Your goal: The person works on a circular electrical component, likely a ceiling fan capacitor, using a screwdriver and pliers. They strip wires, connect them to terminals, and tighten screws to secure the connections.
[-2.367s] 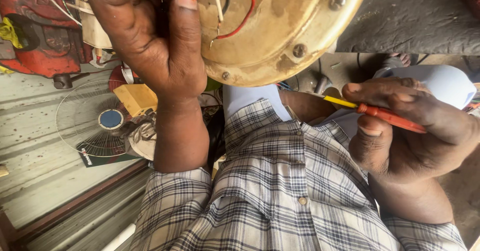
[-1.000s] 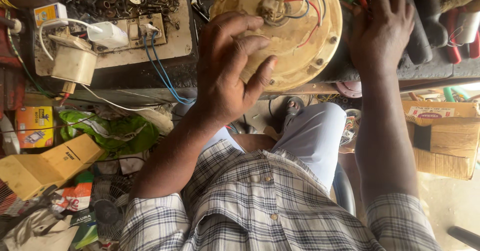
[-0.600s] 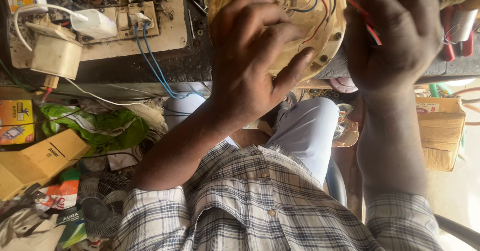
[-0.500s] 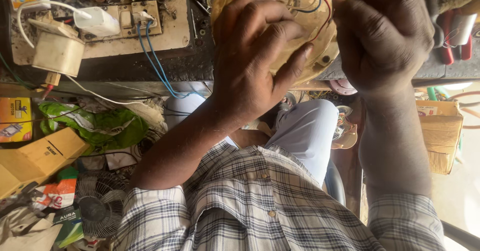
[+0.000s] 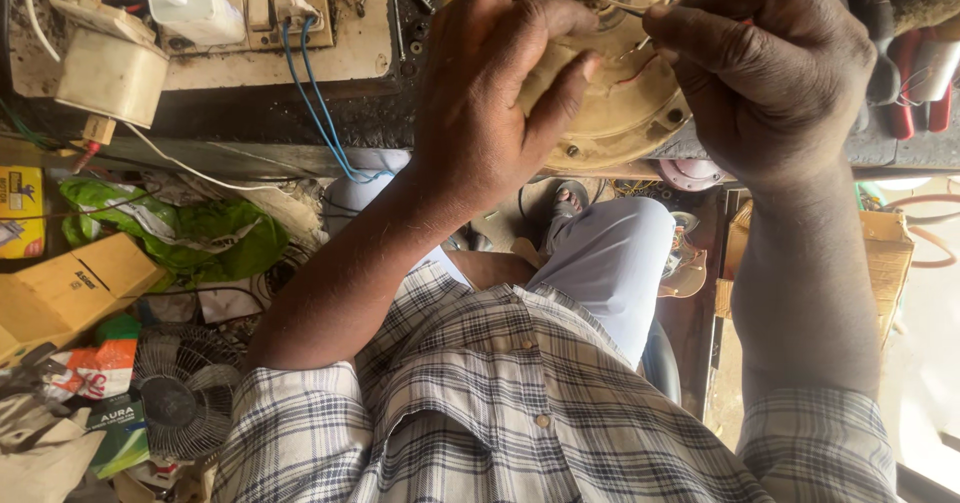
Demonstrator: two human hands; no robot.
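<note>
- The round cream-yellow motor housing lies on the counter under both my hands, its wiring side facing me, its lower rim at the counter's near edge.
- My left hand is spread over the housing's left half, fingers curled down on it, thumb pressed against its face to steady it.
- My right hand is closed in a pinch, fingertips holding thin wires near the hub; whether a tool is also in that fist, I cannot tell.
- By my judgement this is the wiring step: sorting or joining the leads at the hub. The next move calls for a firm hold from the left and small, careful finger work from the right, so no strand snaps or slips.
- Left of my left hand, a switchboard with blue cables and a pale plastic box.
- Below that, beyond my left forearm, a green bag, a yellow carton and a small fan grille on the floor.
- Right of my right hand, red-handled tools.
</note>
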